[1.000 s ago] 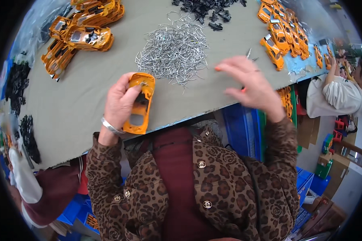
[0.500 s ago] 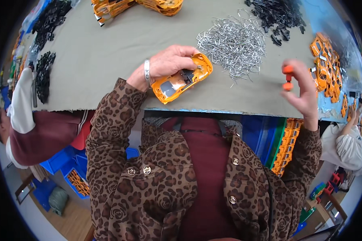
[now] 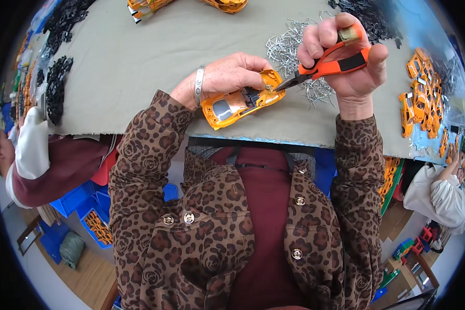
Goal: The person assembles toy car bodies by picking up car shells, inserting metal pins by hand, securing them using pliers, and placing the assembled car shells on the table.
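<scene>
My left hand [image 3: 230,80] is closed round an orange toy car body [image 3: 223,117], its hollow underside turned up, just above the table near the front edge. Black parts and a clear window piece show inside the shell. In my right hand [image 3: 354,67] are needle-nose pliers [image 3: 323,68] with orange and black handles, held with the fingers round the grips. The pliers' tips reach the right end of the car body, close to my left fingertips. Whether the jaws grip anything there is too small to tell.
A heap of bent silver metal pins [image 3: 289,44] lies behind the pliers. Black plastic parts [image 3: 369,18] are piled at the back right and along the left. More orange car bodies [image 3: 423,98] lie at the right, others at the back. Co-workers sit on both sides.
My right hand has swung in from the right with the pliers, whose tips are now at the car body. The left hand with the car body has shifted slightly right.
</scene>
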### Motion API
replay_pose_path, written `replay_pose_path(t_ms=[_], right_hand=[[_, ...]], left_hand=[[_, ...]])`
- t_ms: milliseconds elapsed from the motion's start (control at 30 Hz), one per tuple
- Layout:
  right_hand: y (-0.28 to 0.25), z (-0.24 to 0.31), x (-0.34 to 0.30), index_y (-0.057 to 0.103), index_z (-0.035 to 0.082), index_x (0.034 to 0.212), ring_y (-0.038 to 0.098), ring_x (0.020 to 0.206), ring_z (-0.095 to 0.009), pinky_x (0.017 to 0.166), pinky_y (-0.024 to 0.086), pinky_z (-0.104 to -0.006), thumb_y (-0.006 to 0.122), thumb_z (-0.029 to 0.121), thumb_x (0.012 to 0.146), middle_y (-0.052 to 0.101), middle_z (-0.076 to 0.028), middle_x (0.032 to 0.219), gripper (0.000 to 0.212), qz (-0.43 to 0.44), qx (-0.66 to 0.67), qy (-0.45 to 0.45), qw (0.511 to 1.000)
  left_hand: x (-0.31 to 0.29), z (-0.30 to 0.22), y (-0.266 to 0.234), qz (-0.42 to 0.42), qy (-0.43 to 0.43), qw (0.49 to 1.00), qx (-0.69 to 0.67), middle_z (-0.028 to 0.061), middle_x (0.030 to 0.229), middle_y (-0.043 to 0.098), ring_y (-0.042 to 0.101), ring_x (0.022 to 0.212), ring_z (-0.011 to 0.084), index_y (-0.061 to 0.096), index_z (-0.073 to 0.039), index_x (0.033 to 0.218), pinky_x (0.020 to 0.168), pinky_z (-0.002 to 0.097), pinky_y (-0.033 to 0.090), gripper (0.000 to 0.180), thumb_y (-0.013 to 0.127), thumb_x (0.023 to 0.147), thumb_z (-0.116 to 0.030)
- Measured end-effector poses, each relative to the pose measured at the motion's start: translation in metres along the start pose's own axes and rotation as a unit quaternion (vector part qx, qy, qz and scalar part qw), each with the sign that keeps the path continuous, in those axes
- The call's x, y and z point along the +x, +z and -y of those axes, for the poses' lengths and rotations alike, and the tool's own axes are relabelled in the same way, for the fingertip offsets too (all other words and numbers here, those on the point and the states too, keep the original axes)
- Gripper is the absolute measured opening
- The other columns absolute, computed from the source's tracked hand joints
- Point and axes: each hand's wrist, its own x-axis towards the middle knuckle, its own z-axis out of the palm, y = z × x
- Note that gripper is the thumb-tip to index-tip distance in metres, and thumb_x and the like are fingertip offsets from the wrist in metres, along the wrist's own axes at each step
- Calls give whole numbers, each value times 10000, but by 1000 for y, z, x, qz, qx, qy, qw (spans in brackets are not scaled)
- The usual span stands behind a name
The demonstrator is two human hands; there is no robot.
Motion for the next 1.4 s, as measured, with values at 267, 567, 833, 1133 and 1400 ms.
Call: replay_pose_path(t_ms=[267,567,833,1133,1400], right_hand=[[8,-8,7,538,105,1214,458,866,-209,731,406,-369,522,522,914,523,-44,1006,515,8,13,9,1000],[99,-48,-15,485,-40,1140,551,867,-191,789,468,-318,606,344,921,575,-137,940,458,-269,-306,-175,896],[62,-25,-18,529,-8,1093,569,881,-223,769,482,-350,612,397,907,595,-145,924,453,-142,-207,-117,961],[67,-29,-21,544,-15,1113,580,834,-186,746,489,-320,597,387,921,594,-147,957,449,-208,-198,-116,951],[76,-13,-22,503,0,1203,543,890,-256,778,473,-405,573,545,863,556,-153,1013,646,-219,-204,-152,942]], left_hand=[[2,-2,3,-2,5,1000,7,77,929,655,653,701,130,586,1,1087,622,288,586,251,525,846,-35],[9,18,1,-70,41,995,55,35,888,665,621,720,79,627,-15,1056,646,231,518,218,584,857,-90],[5,20,-2,-47,28,999,6,39,955,656,611,810,72,590,-2,1128,734,224,507,278,574,861,-80],[-6,11,4,-37,5,999,12,56,1045,638,607,891,89,536,11,1199,776,230,504,406,525,793,-8],[-11,9,12,-97,41,994,8,67,1018,647,635,832,108,544,-8,1166,722,257,540,366,524,800,-10]])
